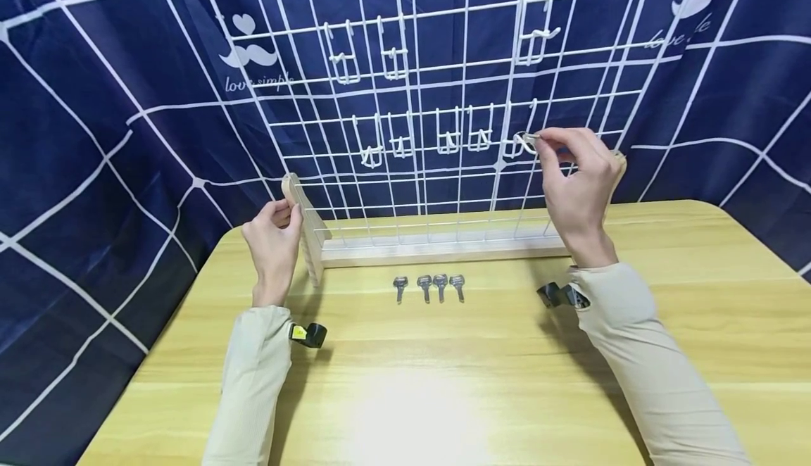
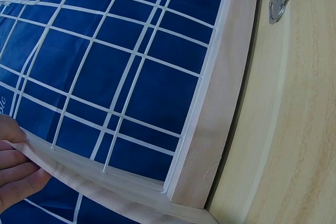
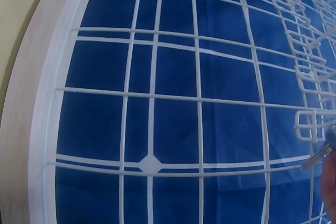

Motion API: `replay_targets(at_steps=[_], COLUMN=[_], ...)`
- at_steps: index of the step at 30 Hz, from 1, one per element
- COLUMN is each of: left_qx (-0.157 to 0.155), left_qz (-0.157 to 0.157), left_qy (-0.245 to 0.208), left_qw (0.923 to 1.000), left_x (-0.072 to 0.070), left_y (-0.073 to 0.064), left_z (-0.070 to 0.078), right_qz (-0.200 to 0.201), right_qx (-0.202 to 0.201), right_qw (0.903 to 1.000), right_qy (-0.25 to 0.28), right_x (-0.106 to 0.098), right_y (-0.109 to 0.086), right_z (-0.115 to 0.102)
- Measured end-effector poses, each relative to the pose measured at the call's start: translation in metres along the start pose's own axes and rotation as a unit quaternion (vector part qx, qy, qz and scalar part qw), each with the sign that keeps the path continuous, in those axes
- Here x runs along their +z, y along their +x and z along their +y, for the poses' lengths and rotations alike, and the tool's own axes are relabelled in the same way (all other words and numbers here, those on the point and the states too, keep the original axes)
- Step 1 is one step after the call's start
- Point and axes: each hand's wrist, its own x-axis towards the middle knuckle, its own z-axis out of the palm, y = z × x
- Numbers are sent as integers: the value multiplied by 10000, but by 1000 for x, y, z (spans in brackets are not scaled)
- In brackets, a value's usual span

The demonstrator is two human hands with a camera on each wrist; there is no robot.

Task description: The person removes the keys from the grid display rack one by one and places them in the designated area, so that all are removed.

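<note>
My right hand (image 1: 583, 181) pinches a key (image 1: 529, 136) by thumb and fingertips, right at a white wire hook (image 1: 512, 148) on the lower row of the grid. In the right wrist view the key's blade (image 3: 316, 157) points down and left below that hook; the hand is mostly cut off at the edge. Whether the key is on the hook I cannot tell. My left hand (image 1: 274, 241) grips the wooden side post (image 1: 307, 234), its fingers (image 2: 21, 177) on the edge in the left wrist view. Several silver keys (image 1: 440, 283) lie in a row before the stand.
The white wire grid (image 1: 465, 43) stands in a wooden base (image 1: 443, 248) on a light wood table (image 1: 494, 360). Several bare hooks (image 1: 344, 65) hang in two rows. Dark blue curtains (image 1: 82, 170) with white lines surround the table's back and sides.
</note>
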Motion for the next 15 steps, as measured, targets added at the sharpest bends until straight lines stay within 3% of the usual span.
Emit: replay_targets(at_steps=[5,15], left_qx=[23,-42], left_qz=[-2,-8], left_qy=[-8,17], left_qw=[10000,10000], left_x=[0,0], left_y=[1,1], left_z=[2,1], right_qz=[141,-46], right_qx=[-188,101], right_qw=[9997,9995], right_qy=[80,284], right_x=[-1,-13], right_y=[1,-1], right_z=[0,-7])
